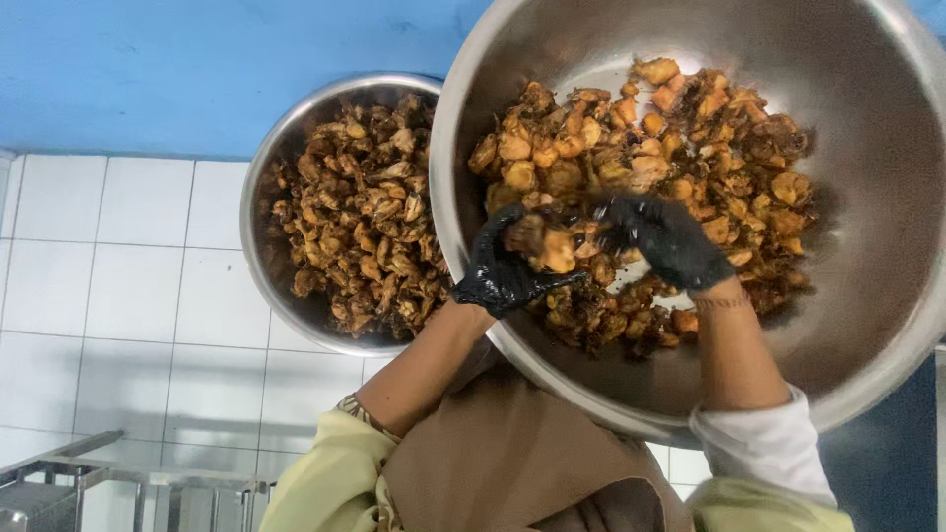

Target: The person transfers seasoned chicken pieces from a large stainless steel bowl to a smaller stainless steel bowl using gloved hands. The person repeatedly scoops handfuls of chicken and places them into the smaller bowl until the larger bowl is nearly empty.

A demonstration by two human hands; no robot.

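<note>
The left hand (503, 271), in a black glove, is cupped around a brown-and-orange piece of cooked food (547, 246), its fingers curled under and beside it. The right hand (670, 241), also in a black glove, lies just beside it with its fingers bent down onto the same piece and the heap under it; whether it actually pinches anything cannot be told. Both hands are inside the large steel bowl (867, 325), over the middle of its load of fried pieces (680, 148), which are golden at the top and darker towards the near rim. The held piece sits between the two hands, just above the heap.

To the left, partly tucked under the big bowl's rim, a smaller steel bowl (266, 187) holds darker brown scraps (365, 227). Both bowls stand over a white tiled surface (108, 296) with a blue surface (197, 69) beyond it. A metal rack (89, 483) shows at the lower left corner
</note>
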